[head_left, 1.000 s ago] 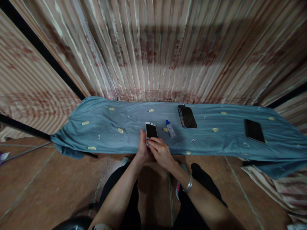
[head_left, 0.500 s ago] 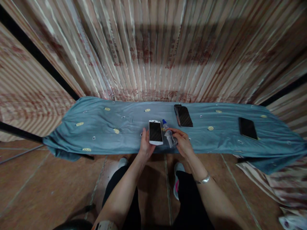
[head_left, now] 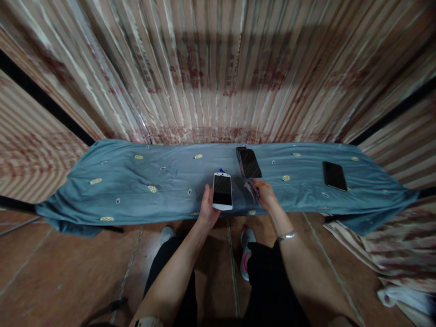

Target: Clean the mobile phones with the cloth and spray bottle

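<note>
A white phone with a dark screen (head_left: 222, 191) lies face up in my left hand (head_left: 208, 210), whose fingers wrap its left side and lower edge. My right hand (head_left: 266, 194) pinches a crumpled grey cloth (head_left: 252, 189), to the right of the phone. Just beyond the phone's top edge shows a blue tip (head_left: 222, 170); the rest of that item is hidden behind the phone. Past my right hand, two dark phones (head_left: 250, 163) lie overlapped on the blue cloth cover (head_left: 177, 181).
Another dark phone (head_left: 334, 175) rests farther right on the cover. Striped curtains (head_left: 211, 91) hang behind the narrow covered surface, with dark poles (head_left: 51, 100) at both sides. My feet show on the tiled floor below.
My right hand has moved right, away from the phone, with the grey cloth. The blue-tipped item has gone from beside the phone to mostly behind it. The view has shifted slightly.
</note>
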### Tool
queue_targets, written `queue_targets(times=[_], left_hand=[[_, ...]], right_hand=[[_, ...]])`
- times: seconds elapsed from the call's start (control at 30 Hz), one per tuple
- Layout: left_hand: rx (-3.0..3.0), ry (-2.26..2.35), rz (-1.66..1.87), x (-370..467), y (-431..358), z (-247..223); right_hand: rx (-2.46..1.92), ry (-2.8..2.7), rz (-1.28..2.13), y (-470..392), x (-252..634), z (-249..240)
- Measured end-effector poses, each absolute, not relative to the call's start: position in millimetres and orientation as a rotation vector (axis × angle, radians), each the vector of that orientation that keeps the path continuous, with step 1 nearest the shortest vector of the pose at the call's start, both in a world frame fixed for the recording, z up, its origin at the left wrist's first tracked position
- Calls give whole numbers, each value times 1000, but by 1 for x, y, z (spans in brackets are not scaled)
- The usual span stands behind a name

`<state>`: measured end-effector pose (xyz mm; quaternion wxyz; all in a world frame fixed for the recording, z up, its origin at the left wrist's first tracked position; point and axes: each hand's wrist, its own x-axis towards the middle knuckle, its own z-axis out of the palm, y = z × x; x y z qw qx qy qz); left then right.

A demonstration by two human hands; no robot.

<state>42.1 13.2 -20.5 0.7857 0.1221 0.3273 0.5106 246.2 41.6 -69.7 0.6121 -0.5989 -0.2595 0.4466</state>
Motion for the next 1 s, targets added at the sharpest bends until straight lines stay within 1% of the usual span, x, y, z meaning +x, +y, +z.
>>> queue_targets(times=[0.3, 0.5, 0.6, 0.67, 0.73, 0.87, 1.0], left_hand=[[286, 656, 1099, 57, 15, -21], [270, 662, 1112, 70, 17, -17], [285, 635, 1110, 80, 23, -9], [299, 615, 1110, 87, 28, -4], [324, 603, 1084, 95, 33, 0], [380, 604, 969, 115, 40, 2], [347, 632, 948, 135, 47, -1]], right_hand=[[-1405, -561, 1050, 50, 252, -66], [-1452, -761, 1154, 26, 243, -52], [-1448, -864, 1250, 6, 240, -39], [-1364, -979, 1431, -5, 238, -30], [-1275, -991, 1499, -13, 238, -24], [-1174, -823, 1457, -17, 240, -20], [-1207, -624, 1337, -14, 243, -25]])
